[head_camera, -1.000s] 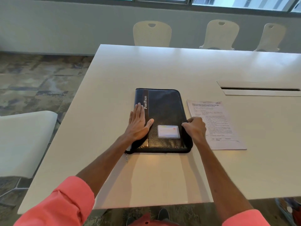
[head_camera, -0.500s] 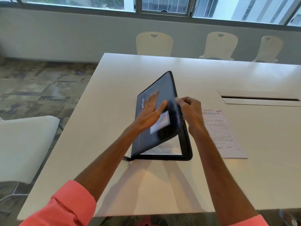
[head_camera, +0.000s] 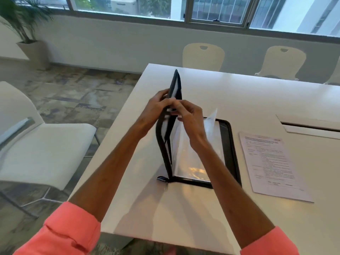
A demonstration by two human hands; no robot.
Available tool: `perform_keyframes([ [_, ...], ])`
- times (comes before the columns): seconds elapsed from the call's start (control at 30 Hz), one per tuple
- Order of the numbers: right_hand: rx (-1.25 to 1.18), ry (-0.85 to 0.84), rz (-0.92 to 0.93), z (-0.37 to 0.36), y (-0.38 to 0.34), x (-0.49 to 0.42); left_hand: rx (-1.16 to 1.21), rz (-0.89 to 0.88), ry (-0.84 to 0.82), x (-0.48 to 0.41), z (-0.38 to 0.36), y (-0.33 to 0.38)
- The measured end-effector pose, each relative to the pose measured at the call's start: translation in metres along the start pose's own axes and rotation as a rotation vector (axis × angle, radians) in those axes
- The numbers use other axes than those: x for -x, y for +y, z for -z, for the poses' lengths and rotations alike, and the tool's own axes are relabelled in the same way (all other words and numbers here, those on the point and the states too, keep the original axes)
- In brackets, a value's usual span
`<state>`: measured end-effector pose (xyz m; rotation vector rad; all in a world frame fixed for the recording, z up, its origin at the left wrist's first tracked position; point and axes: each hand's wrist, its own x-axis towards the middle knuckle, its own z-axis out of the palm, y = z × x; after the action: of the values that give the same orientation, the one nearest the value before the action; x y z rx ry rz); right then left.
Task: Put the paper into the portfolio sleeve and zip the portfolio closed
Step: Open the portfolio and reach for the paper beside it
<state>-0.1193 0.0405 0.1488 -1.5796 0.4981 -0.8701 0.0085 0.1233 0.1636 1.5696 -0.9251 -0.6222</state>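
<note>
The black zip portfolio (head_camera: pixel 232 148) lies open on the white table (head_camera: pixel 257 100). Its front cover (head_camera: pixel 175 85) stands almost upright on the left. My left hand (head_camera: pixel 156 105) grips that cover's edge from the left. My right hand (head_camera: pixel 187 113) pinches at the cover's inner side, where clear plastic sleeves (head_camera: pixel 193 155) fan up from the spine. The printed paper (head_camera: pixel 270 162) lies flat on the table just right of the portfolio, touched by neither hand. The zip pull (head_camera: pixel 162 179) hangs at the near left corner.
A slot with a raised flap (head_camera: pixel 311 126) is set in the table at the right. White chairs stand at the far side (head_camera: pixel 203 56) and at my left (head_camera: pixel 42 144). A potted plant (head_camera: pixel 27 41) stands in the far left corner.
The cover has swung from flat and closed to nearly upright. Both hands rose with it, and the clear sleeves inside now show. The camera has tilted up and left.
</note>
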Motion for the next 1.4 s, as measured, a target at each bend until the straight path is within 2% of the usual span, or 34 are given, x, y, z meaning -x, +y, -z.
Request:
perform_keyframes([
  [0.13, 0.140, -0.107, 0.048, -0.038, 0.013, -0.002, 0.075, 0.112, 0.067, 0.005, 0.047, -0.014],
  [0.23, 0.264, -0.230, 0.056, -0.063, 0.026, 0.001, 0.024, 0.183, 0.087, 0.008, 0.079, -0.029],
  [0.4, 0.391, -0.422, 0.049, -0.092, 0.058, 0.012, -0.379, 0.266, 0.091, 0.005, 0.114, -0.061],
  [0.53, 0.818, -0.476, 0.171, -0.097, 0.095, 0.018, -0.736, 0.319, 0.095, 0.005, 0.113, -0.095],
  [0.67, 1.070, -0.585, 0.248, -0.090, 0.132, 0.023, -0.855, 0.382, 0.154, 0.010, 0.101, -0.129],
  [0.77, 1.102, -0.609, 0.246, -0.095, 0.149, 0.029, -0.831, 0.390, 0.175, 0.018, 0.094, -0.151],
  [1.03, 1.088, -0.644, 0.193, -0.103, 0.166, 0.038, -0.955, 0.333, 0.162, 0.028, 0.088, -0.183],
  [1.23, 1.073, -0.588, 0.224, -0.086, 0.161, 0.034, -1.032, 0.252, 0.189, 0.017, 0.075, -0.178],
  [1.4, 1.136, -0.475, 0.166, -0.038, 0.157, 0.029, -1.059, 0.176, 0.183, 0.005, 0.044, -0.165],
])
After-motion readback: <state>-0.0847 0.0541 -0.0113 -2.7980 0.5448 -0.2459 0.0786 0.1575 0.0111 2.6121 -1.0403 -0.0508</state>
